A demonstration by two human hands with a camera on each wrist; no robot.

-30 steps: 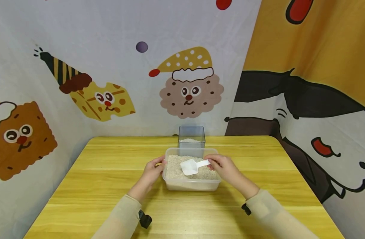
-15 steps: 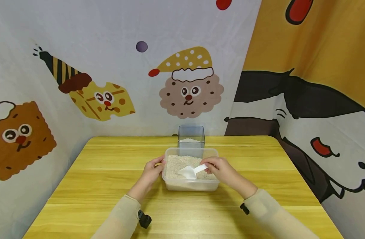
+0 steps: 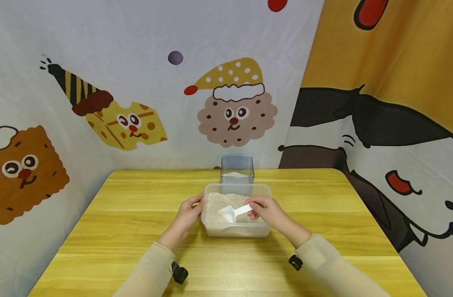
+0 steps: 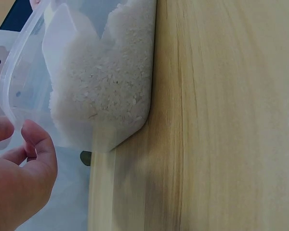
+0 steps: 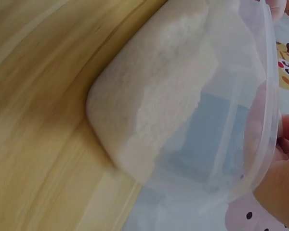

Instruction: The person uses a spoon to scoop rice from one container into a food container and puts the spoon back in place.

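A clear plastic tub (image 3: 237,232) of white rice (image 3: 220,199) stands in the middle of the head view. My left hand (image 3: 186,215) grips its left rim, thumb and fingers close together on the edge in the left wrist view. Between the thumb and fingers of my right hand (image 3: 269,213) is the handle of a white scoop (image 3: 228,213). The scoop's bowl points left and dips into the rice near the front wall. Through the tub's wall, the left wrist view shows the scoop (image 4: 59,31) against a rice slope. In the right wrist view, the right hand (image 5: 282,180) appears behind the rim.
Right behind the tub stands a taller grey see-through container (image 3: 237,163) with some white grains inside. Both are on a yellow wood-grain table (image 3: 137,206). A cloth printed with cartoon figures (image 3: 144,41) hangs behind the table's far edge.
My right hand has shifted left, carrying the scoop with it. The scoop's bowl has gone lower and tilted into the rice toward the front left. My left hand stays on the rim.
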